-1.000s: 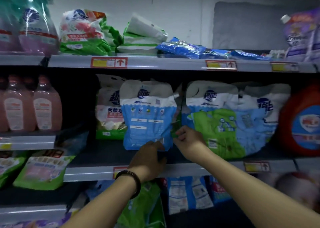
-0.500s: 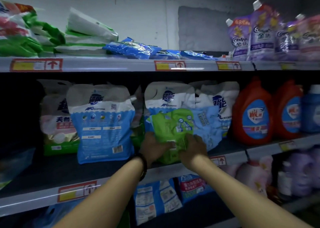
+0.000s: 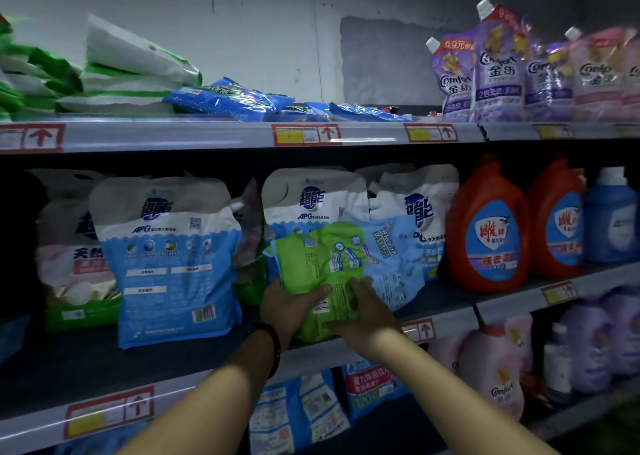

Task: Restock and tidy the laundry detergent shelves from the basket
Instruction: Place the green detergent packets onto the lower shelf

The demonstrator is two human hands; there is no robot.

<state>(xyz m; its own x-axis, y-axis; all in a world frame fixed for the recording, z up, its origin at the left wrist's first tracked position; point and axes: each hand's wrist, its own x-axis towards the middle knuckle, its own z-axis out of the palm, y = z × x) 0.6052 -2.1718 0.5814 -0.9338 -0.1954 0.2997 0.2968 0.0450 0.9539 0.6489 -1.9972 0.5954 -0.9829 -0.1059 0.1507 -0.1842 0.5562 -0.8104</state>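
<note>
Holding the green pouch (image 3: 318, 264) with 2 hands at the centre of the frame, we have it tilted against the white-and-blue bag (image 3: 313, 198) behind it. Its lower edge sits near the front lip of the middle shelf (image 3: 86, 361). Our left hand (image 3: 294, 307) wraps the lower left corner, thumb laid across the printed face. Our right hand (image 3: 363, 316) curls its fingers over the lower right, so both hands are closed round this pouch and nothing else.

The step, as we judge it, is to seat the pouch upright and square. To do it well we should lift from the base rather than drag, since the soft film crumples and the contents will likely slump. We push the bottom back until it sits flat, then let the top lean on the bag behind. The light-blue pouch (image 3: 391, 257) just to its right overlaps it, so we part the 2 before letting go. The face towards us carries a barcode and looks like the back, so turning it round would suit the tidy.
</note>
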